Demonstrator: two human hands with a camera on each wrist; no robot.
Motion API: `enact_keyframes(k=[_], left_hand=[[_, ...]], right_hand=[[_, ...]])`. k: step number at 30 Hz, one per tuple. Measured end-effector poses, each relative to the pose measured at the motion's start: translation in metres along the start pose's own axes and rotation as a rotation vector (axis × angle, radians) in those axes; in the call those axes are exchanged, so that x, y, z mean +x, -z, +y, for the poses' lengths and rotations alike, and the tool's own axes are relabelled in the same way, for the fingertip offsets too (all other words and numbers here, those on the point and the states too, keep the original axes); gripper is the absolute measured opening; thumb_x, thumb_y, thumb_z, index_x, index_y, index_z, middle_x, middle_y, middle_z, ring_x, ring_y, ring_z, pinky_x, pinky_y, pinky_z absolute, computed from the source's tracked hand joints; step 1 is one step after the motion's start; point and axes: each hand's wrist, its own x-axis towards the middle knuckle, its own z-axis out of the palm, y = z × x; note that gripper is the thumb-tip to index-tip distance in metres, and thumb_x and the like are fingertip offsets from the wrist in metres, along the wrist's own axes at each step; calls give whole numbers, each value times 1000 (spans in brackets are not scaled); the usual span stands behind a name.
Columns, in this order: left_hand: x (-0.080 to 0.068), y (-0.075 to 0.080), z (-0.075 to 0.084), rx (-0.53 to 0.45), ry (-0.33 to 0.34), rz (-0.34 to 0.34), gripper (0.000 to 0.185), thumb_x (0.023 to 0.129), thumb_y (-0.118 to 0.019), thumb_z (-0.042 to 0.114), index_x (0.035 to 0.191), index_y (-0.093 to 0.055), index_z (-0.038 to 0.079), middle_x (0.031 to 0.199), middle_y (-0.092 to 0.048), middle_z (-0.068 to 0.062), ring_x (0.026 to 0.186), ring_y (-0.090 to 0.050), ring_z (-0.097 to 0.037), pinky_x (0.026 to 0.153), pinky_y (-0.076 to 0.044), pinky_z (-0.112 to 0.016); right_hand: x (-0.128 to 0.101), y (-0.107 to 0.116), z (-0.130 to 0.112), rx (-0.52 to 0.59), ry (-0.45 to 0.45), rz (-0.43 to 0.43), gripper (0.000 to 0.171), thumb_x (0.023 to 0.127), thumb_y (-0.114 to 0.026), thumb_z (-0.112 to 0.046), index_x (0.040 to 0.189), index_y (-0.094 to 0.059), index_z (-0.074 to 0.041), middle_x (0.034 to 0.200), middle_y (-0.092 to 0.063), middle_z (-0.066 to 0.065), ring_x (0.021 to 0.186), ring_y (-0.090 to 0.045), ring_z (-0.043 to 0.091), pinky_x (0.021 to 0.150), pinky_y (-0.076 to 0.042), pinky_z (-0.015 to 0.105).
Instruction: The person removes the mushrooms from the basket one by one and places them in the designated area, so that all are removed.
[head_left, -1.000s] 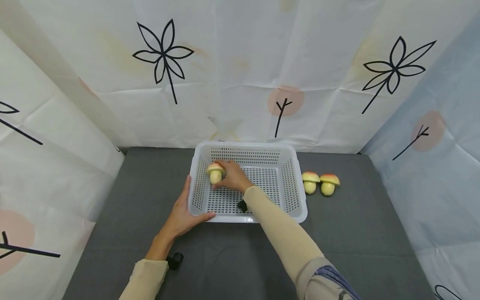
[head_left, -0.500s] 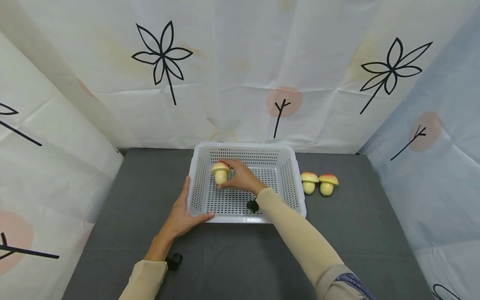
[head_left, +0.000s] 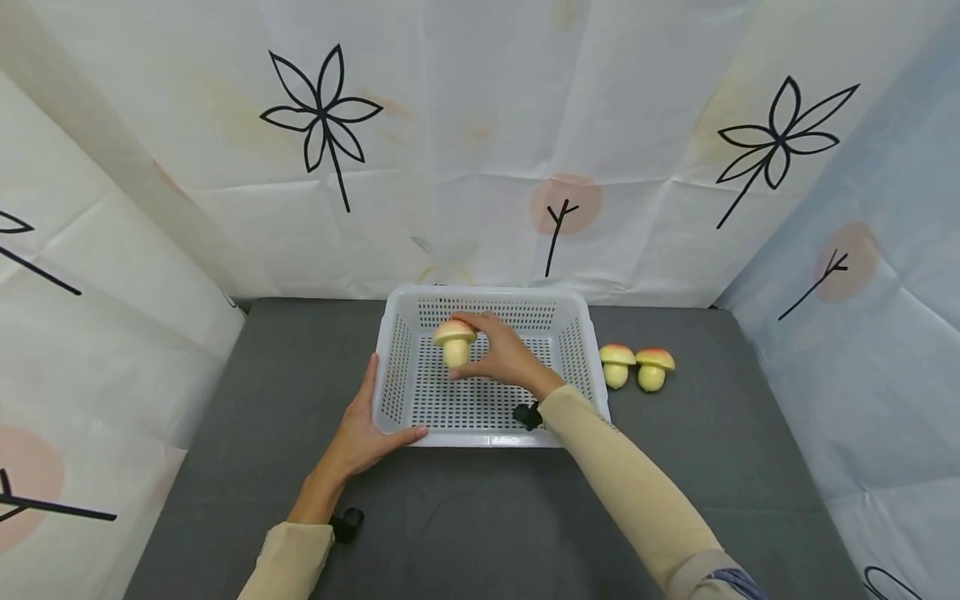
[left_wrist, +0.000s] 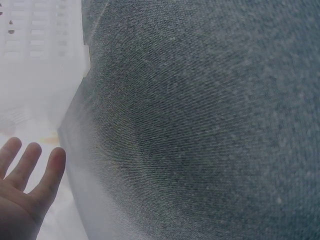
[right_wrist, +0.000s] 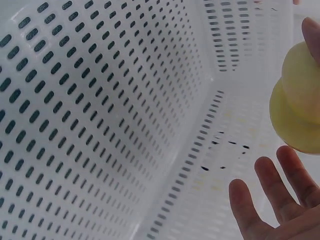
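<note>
From the head view, the right hand (head_left: 504, 358) is pinching a toy mushroom (head_left: 454, 342) by fingertips above the basket (head_left: 480, 433) floor, while the left hand (head_left: 367, 429) is lying flat against the basket's near-left corner, thumb on the front rim. Two more mushrooms (head_left: 636, 367) are standing on the tabletop (head_left: 712, 467) just right of it.

Left wrist view: straight fingers (left_wrist: 30, 167) are resting on the white wall.

Right wrist view: the mushroom (right_wrist: 299, 107) is sitting at the fingertips only, the other fingers (right_wrist: 272, 192) spread loose; such a light pinch could let it slip and tumble.
</note>
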Motion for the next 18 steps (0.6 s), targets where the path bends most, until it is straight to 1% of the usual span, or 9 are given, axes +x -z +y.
enact_keyframes(k=[3, 6, 8, 10, 12, 14, 16, 18], left_hand=[[0, 0, -1, 7, 1, 6, 137, 70, -96, 30, 164, 4, 34, 165, -25, -10, 127, -54, -38, 100, -42, -58], [0, 0, 2, 12, 3, 9, 137, 71, -96, 25, 164, 4, 30, 166, -24, -11, 129, -52, -40, 101, -40, -59], [-1, 0, 10, -4, 1, 7, 136, 71, -95, 20, 164, 3, 24, 165, -24, -15, 129, -51, -44, 101, -40, -61], [-2, 2, 21, -15, -1, -2, 135, 71, -95, 15, 164, 3, 17, 164, -24, -20, 128, -50, -47, 100, -40, -63], [-4, 3, 31, -25, 1, -10, 133, 72, -94, 12, 164, 3, 12, 163, -23, -24, 128, -50, -50, 100, -40, -64], [-4, 4, 38, -20, 0, -15, 133, 72, -93, 11, 163, 3, 10, 162, -23, -26, 128, -50, -50, 99, -40, -64], [-4, 3, 34, -20, 8, -12, 134, 72, -94, 12, 164, 4, 14, 163, -22, -25, 130, -49, -49, 100, -39, -64], [-3, 1, 25, -13, 13, -7, 136, 72, -94, 15, 164, 5, 20, 164, -22, -22, 131, -49, -47, 100, -40, -63]], right_hand=[[-6, 7, -1, -4, 20, 17, 96, 70, -96, -29, 153, -48, -19, 127, -57, 4, 116, -53, 22, 100, -44, 52], [-12, 14, -3, -1, 42, 33, 97, 70, -96, -27, 153, -47, -18, 129, -55, 5, 118, -53, 24, 100, -43, 54], [-16, 19, -4, 7, 47, 47, 96, 70, -96, -25, 153, -47, -18, 131, -54, 6, 120, -53, 25, 101, -43, 55], [-20, 23, -4, 16, 53, 59, 96, 70, -96, -24, 153, -48, -18, 132, -53, 6, 121, -52, 26, 100, -43, 56], [-25, 27, -5, 24, 58, 74, 95, 70, -96, -22, 152, -48, -16, 133, -53, 7, 122, -52, 27, 101, -42, 58], [-28, 31, -7, 26, 68, 87, 95, 70, -96, -20, 152, -49, -15, 134, -52, 8, 123, -52, 27, 101, -42, 58], [-32, 35, -7, 24, 80, 98, 95, 69, -97, -19, 151, -49, -15, 135, -52, 8, 123, -52, 27, 101, -42, 57], [-36, 39, -7, 17, 93, 109, 95, 69, -97, -18, 151, -49, -14, 136, -52, 8, 123, -52, 27, 101, -42, 55]])
